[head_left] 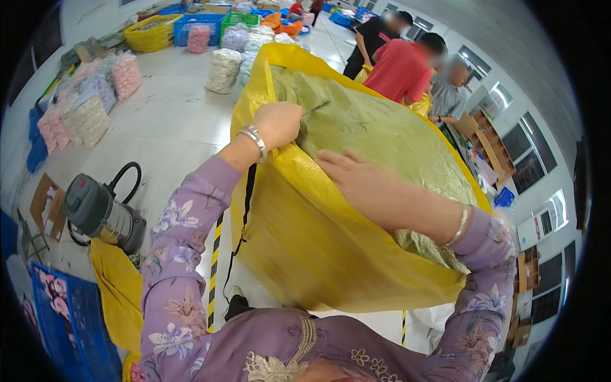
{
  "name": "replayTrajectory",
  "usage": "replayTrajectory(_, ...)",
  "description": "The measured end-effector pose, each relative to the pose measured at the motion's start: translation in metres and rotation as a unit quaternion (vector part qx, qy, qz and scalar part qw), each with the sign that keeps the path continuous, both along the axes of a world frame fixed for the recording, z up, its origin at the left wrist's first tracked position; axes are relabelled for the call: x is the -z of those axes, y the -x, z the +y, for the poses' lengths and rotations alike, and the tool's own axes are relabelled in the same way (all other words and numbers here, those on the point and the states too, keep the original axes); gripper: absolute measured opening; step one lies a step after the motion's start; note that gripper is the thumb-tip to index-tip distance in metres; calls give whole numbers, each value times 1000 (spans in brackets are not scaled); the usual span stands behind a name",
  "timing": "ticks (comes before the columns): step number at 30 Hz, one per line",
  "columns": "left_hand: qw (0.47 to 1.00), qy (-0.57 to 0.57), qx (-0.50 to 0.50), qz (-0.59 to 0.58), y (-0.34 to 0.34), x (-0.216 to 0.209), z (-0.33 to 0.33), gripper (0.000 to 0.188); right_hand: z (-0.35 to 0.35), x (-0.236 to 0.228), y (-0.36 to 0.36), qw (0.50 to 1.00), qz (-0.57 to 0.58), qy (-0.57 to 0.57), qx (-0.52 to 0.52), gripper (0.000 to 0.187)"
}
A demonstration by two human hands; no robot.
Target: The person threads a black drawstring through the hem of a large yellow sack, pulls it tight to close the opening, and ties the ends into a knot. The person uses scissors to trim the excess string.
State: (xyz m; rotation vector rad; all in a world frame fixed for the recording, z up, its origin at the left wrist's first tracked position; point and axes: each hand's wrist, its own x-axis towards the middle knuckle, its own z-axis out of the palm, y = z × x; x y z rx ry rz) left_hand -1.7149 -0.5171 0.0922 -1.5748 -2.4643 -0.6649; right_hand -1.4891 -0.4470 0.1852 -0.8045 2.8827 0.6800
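Note:
A large yellow woven sack [299, 235] stands right in front of me with its mouth wide open. My left hand [277, 125] is closed round the folded rim at the sack's near left side. Inside the mouth lies olive-green woven sheeting [388, 130], bulging and creased; what it covers is hidden. My right hand [347, 175] reaches over the near rim, fingers stretched out and a little blurred, against the inside of the yellow wall next to the green sheeting. A black cord [245, 207] hangs down the sack's left side.
A shop vacuum [105, 210] stands on the floor at left, above a blue crate [70, 312]. Packed clear bags [89, 105] are piled at far left. Beyond the sack, a person in red [401, 67] and two others stand near a cluttered bench [471, 156].

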Motion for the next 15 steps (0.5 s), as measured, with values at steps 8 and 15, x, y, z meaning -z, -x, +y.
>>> replayTrajectory(8,875,-412,30,-253,75,1,-10,28,40,-23,67,980,16,127,150,36)
replayTrajectory(15,969,-111,-85,-203,96,3,4,58,71,33,156,981,-4,111,157,45)
